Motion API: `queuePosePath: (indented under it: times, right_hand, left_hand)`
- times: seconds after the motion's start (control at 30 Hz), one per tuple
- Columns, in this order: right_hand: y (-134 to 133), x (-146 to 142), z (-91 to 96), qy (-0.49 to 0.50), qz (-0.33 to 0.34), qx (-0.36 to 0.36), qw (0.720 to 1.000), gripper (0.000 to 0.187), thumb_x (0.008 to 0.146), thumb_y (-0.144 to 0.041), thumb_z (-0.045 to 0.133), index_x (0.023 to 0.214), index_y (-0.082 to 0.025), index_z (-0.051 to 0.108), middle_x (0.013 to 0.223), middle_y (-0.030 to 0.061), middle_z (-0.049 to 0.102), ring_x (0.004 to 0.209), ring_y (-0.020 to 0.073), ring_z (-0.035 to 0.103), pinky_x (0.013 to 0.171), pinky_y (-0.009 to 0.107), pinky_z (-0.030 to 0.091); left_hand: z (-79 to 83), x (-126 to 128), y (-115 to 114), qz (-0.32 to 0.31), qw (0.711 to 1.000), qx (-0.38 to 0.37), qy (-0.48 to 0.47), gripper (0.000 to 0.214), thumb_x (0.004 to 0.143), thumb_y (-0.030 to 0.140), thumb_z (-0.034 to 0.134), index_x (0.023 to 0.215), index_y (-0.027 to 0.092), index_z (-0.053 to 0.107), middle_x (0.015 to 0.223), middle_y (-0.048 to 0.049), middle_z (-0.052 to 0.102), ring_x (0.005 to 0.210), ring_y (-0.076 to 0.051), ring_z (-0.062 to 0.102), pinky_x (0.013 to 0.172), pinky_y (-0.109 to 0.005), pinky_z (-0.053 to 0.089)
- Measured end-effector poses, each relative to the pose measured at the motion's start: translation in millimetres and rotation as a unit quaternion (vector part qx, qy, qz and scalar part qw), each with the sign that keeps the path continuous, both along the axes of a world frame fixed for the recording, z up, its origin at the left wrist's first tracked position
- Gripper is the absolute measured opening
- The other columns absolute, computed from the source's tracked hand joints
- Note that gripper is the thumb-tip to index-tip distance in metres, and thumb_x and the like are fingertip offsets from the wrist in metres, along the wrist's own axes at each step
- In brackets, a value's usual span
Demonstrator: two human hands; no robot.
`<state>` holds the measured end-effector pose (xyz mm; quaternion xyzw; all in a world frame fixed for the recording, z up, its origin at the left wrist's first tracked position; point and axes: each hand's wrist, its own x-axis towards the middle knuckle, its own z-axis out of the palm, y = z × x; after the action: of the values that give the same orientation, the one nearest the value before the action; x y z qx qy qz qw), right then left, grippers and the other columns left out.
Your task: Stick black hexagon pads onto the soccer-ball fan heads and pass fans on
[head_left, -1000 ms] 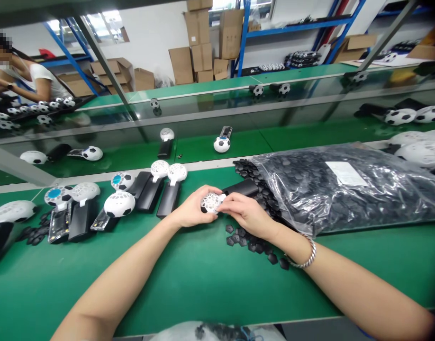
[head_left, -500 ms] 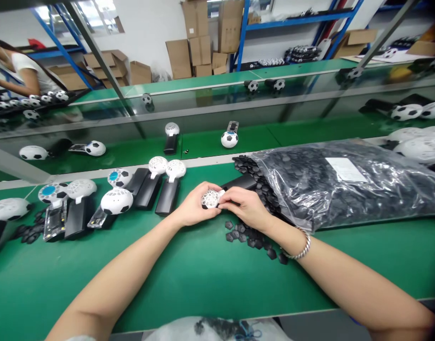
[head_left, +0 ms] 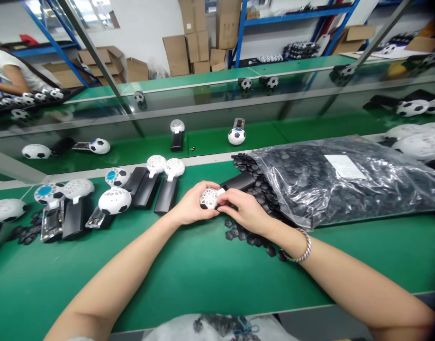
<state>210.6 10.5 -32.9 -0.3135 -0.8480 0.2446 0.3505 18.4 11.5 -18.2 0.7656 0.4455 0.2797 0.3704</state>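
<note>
My left hand (head_left: 191, 208) is closed around a hand-held fan with a white football-patterned head (head_left: 208, 198) and a black handle (head_left: 239, 182) that points to the back right. My right hand (head_left: 244, 210) pinches at the right side of the head, fingertips pressed on it. Small black hexagonal pieces (head_left: 244, 234) lie loose on the green mat just under and beside my right hand. They spill from a big clear plastic bag (head_left: 345, 182) full of the same pieces on the right.
To the left lie several more fans with black handles (head_left: 166, 187), some with open blue-centred heads (head_left: 45, 194). A conveyor (head_left: 210, 142) behind carries single fans. Cardboard boxes and blue racks stand at the back. Another person (head_left: 7, 71) works at far left.
The camera has tilted slightly, so the scene sits a bit lower and left. Both hands stay on the fan head; my right fingers have shifted a little on it.
</note>
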Motion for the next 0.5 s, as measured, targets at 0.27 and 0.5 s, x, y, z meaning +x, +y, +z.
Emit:
queuePosePath:
  times: [0.27, 0.5]
  right_hand:
    - [2.9, -0.3, -5.0, -0.040, 0.014, 0.132, 0.990, 0.009, 0.086, -0.018, 0.050, 0.090, -0.017, 0.058, 0.085, 0.0060, 0.063, 0.080, 0.0176, 0.056, 0.073, 0.031, 0.046]
    - [3.3, 0.1, -3.2, -0.036, 0.026, 0.174, 0.984, 0.014, 0.088, -0.019, 0.047, 0.082, -0.018, 0.060, 0.082, 0.0050, 0.063, 0.077, 0.0162, 0.055, 0.067, 0.029, 0.045]
  left_hand:
    - [-1.6, 0.4, 1.1, 0.006, 1.000, -0.005, -0.014, 0.059, 0.059, 0.019, 0.071, 0.113, 0.018, 0.048, 0.119, -0.0079, 0.054, 0.109, -0.024, 0.051, 0.096, -0.038, 0.039]
    - [-3.8, -0.8, 2.9, 0.001, 1.000, -0.003, -0.016, 0.069, 0.057, 0.021, 0.074, 0.119, 0.017, 0.044, 0.121, -0.0087, 0.053, 0.111, -0.024, 0.050, 0.097, -0.038, 0.038]
